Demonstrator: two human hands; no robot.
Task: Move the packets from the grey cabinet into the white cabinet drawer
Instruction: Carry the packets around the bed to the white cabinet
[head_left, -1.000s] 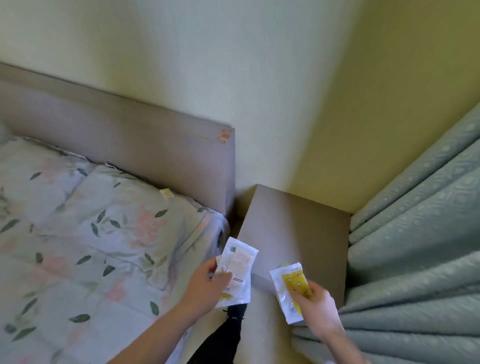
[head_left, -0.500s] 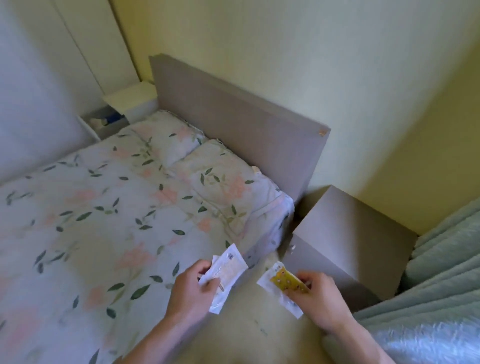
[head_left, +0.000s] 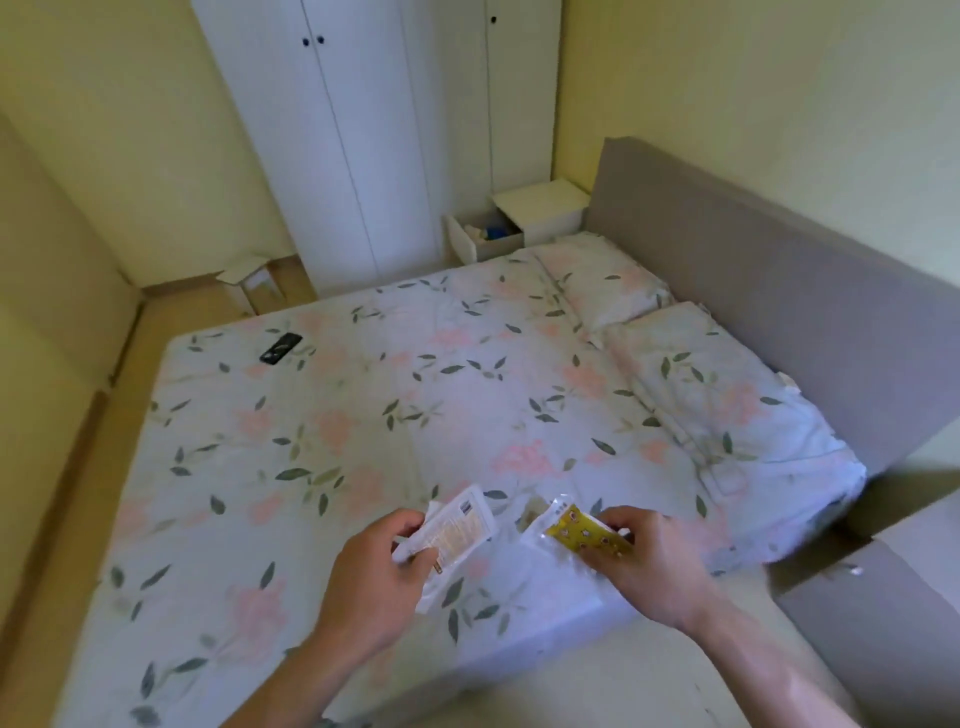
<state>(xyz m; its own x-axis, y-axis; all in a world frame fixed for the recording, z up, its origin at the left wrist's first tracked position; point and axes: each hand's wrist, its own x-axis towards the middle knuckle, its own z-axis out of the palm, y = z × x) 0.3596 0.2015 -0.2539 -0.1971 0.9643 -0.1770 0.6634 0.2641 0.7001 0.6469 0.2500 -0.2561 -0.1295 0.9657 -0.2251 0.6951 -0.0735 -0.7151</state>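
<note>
Left hand (head_left: 371, 577) grips a white packet (head_left: 457, 535), right hand (head_left: 649, 561) pinches a yellow packet (head_left: 584, 535); print blurred.

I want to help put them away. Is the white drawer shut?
No, the white drawer beside the bed is pulled out, with a blue thing showing inside.

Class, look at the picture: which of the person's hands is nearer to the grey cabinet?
Right. The right hand, holding the yellow packet, is just left of the grey cabinet; the left hand, holding the white packet, is further left, over the bed.
</note>
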